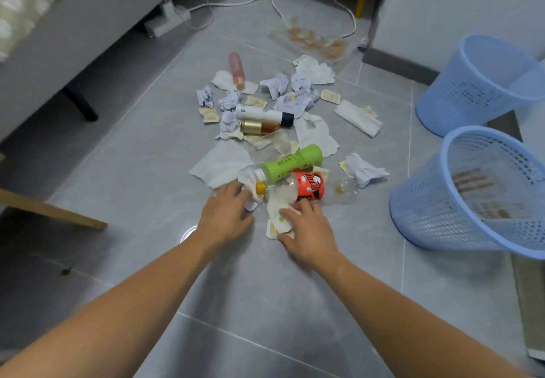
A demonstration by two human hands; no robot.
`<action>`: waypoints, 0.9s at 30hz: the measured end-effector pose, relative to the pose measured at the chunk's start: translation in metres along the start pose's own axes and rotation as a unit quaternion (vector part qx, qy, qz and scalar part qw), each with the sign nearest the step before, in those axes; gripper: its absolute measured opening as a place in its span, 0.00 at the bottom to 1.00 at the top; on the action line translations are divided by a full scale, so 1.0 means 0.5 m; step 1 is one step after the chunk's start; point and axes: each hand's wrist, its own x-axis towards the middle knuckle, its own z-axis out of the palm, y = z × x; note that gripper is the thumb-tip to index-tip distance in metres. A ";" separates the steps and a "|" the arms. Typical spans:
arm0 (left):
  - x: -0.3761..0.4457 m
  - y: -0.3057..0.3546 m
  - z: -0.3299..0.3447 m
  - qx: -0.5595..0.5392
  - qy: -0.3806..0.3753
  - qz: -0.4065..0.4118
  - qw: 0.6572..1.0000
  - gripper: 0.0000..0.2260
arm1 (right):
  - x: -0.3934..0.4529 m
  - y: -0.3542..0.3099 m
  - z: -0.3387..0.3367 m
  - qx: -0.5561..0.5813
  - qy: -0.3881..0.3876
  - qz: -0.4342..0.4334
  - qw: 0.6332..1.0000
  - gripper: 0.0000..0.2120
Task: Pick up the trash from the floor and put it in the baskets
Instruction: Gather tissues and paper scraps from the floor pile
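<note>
White wrapper (pixel 278 215) under right hand (pixel 309 237)

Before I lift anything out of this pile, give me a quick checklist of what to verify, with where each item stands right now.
1. Left hand has a hold: it rests on crumpled tissue by the yellow bottle cap, fingers blurred; cannot tell.
2. Right hand has a hold: fingers lie on a white wrapper, not clearly curled round it; cannot tell.
3. Clear bottle with the red label is free to lift: the green bottle lies against it; not ok.
4. Nearer blue basket is upright and open: ok.
5. Floor path to that basket is free of clutter: ok.
</note>
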 end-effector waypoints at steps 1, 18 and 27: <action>0.004 0.003 0.004 -0.021 -0.001 -0.002 1.000 0.18 | 0.004 -0.003 -0.001 0.005 0.005 0.005 1.000 0.28; 0.055 0.021 -0.014 -0.088 0.073 -0.099 0.989 0.10 | 0.019 0.006 -0.041 0.115 -0.021 0.010 0.993 0.15; -0.012 -0.023 -0.104 -0.029 0.036 -0.040 0.998 0.09 | -0.005 -0.016 -0.105 0.128 0.049 -0.021 0.990 0.04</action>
